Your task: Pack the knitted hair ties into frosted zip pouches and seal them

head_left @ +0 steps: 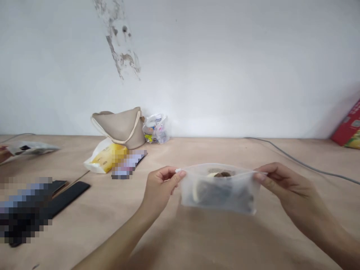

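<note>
Far left edge: part of a hand (3, 153), apparently another person's, beside a flat silver-and-clear printed packet (29, 148); grip cut off by the frame, so hold not readable. Below, on the pale plywood tabletop (194, 152), a pixelated dark object (24, 210) and a slim black rectangular slab (73, 197), possibly a phone, both well left of the hands. Further along, against the white plaster wall (225, 67), a beige bucket-shaped leather handbag (119, 127) just beside a clear plastic bag of small bottles (156, 129), with a white-and-yellow plastic pouch (105, 159) and a pixelated flat packet (129, 163) in front. Centre: left hand (160, 187) pinching one top corner of a frosted translucent zip bag (219, 195) between thumb and finger, bag held above the tabletop, top edge drawn taut, seal state unreadable. Dark contents (216, 193) inside, blurred by the film. Right hand (284, 183) pinching the opposite corner likewise. Risks: thin film slipping from either pinch and dropping the bag; overpulling splitting the seam. Far right: thin grey cable (298, 161), possible forearm snag, then a red printed cardboard box (347, 123) at the wall.
</note>
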A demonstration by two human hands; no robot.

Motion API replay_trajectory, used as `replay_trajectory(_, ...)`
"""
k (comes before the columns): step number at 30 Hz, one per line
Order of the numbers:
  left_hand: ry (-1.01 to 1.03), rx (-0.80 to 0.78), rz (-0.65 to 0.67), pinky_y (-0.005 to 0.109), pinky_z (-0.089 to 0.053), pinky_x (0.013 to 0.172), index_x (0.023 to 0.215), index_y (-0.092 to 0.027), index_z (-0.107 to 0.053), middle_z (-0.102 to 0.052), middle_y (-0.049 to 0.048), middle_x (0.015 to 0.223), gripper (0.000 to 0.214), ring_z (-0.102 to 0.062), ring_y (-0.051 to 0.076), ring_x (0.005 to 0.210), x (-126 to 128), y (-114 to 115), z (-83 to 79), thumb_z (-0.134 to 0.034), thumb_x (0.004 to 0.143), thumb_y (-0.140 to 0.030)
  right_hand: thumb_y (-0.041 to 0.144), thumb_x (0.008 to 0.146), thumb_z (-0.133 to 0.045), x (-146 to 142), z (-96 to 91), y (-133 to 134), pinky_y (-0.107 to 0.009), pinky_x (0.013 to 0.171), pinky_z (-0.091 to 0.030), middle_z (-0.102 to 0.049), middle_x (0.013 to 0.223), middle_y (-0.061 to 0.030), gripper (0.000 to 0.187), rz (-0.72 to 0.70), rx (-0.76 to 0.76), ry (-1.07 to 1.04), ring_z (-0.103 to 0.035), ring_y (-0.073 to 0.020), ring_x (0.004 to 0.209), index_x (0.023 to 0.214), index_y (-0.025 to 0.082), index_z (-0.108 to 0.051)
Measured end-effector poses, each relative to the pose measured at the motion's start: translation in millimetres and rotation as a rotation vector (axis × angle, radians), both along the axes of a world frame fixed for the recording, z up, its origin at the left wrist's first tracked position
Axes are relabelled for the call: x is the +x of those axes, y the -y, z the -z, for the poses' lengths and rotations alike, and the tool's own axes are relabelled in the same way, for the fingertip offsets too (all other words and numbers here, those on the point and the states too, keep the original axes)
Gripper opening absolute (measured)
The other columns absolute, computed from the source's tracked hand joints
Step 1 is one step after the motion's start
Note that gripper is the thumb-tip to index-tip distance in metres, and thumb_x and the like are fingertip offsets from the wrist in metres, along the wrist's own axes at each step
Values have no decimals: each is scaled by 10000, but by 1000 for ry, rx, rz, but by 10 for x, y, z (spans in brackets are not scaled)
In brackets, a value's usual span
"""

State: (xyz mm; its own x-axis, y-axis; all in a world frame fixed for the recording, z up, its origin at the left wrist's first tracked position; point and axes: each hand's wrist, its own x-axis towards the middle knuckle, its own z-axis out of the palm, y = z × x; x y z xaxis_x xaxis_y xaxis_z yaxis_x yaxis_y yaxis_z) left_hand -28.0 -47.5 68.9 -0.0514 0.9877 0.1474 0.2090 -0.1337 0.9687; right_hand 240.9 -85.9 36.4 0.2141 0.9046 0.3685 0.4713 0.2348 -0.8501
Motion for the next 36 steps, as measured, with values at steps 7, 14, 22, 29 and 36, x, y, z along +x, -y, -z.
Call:
replay_trajectory(7, 51, -69, 46, 218, -464, 525, 622, -143, -680, -598, -17, 523, 178, -513, 99, 482, 36, 60, 77, -687, 624, -320, 270, 832, -418, -136, 2, 4, -388, 767, -470, -673, 967, -57, 171, 125, 167, 421, -622, -232, 890, 879, 230, -577)
replay_trajectory(14, -54, 119, 88, 204, -507, 593, 706, -167, -711, -670, -5, 632, 150, -596, 128, 613, 25, 181, 93, -631, 714, -293, 109, 830, -454, -1126, -309, -36, -479, 1000, -248, -663, 1061, -49, 199, -76, 559, 839, -574, -233, 973, 930, 191, -606)
replay_trajectory(22, -165, 233, -12, 222, -529, 602, 666, -168, -683, -696, 1, 619, 138, -644, 150, 597, -133, 94, 108, -626, 713, -284, 8, 724, -400, -890, -277, -162, -425, 959, -264, -634, 702, 3, 256, 6, 487, 1053, -597, -181, 710, 772, 198, -566)
replay_trajectory(29, -271, 207, -48, 270, -560, 701, 702, -207, -703, -744, 25, 795, 160, -690, 192, 734, -433, 3, 100, -633, 701, -351, -15, 806, -310, -121, -156, 142, -456, 980, -282, -682, 857, -25, 340, 156, 478, 1127, -638, -182, 766, 883, 192, -569)
replay_trajectory(36, -707, 173, 205, 380, -508, 921, 1079, -242, -665, -613, 54, 1246, 332, -571, 236, 1147, -382, 263, 189, -474, 831, -352, 283, 899, -398, -292, 128, 424, -396, 916, -420, -661, 1106, -107, 309, -42, 449, 1000, -626, -212, 984, 1146, 145, -522)
